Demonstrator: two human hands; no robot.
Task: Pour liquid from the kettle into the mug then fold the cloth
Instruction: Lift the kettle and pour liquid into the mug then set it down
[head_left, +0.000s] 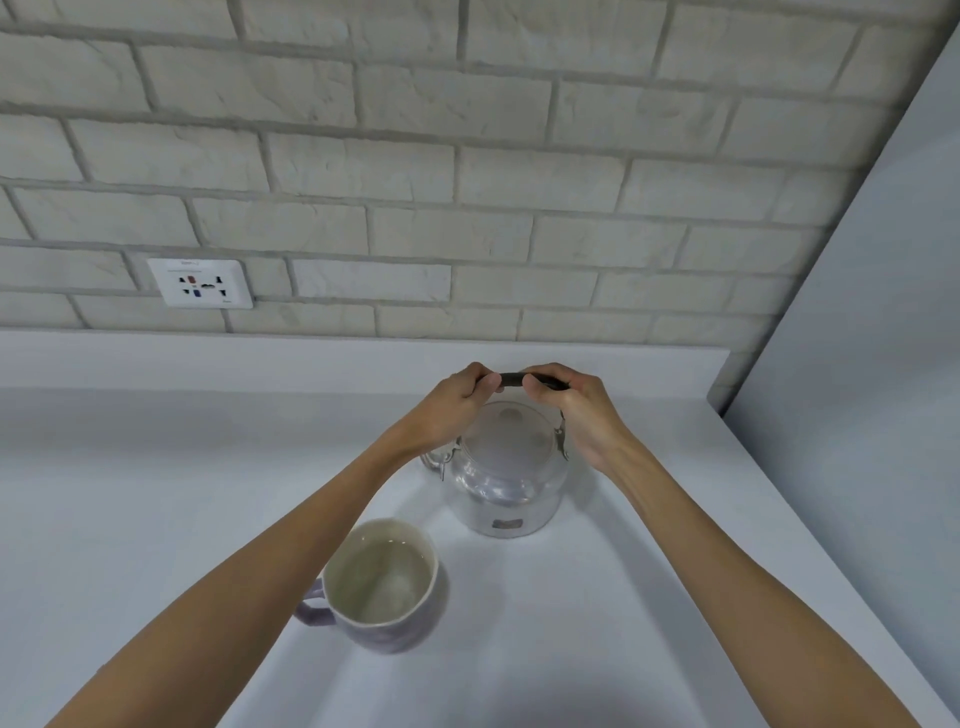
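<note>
Left hand: curled round the left end of the dark, arched carrying handle, fingers wrapped over the top, thumb tip showing at the front. Right hand: clamped on the right end of the same handle, fingers folded over the bar, wrist bent down towards the near right. Short bare stretch of handle visible between the two grips.

Shiny, rounded metal kettle: upright, base flat on the pale grey bench, towards the back edge and somewhat right of centre. Domed lid with small knob in place on top. Handle raised directly above the lid, pivoting on metal brackets at both sides of the body. Spout on the left side, partly hidden behind the left wrist. Small rectangular label low on the near wall.

Pale lilac ceramic mug with cream interior: upright on the bench, near the kettle, to its near left, not touching. Loop handle facing left, partly covered by the left forearm. Clear liquid inside; level hard to judge.

Both bare forearms extended from the near edge, converging on the kettle.

White wall socket plate: set in the light brick wall above the back edge, left side. Plain grey panel closing off the right edge of the bench.
</note>
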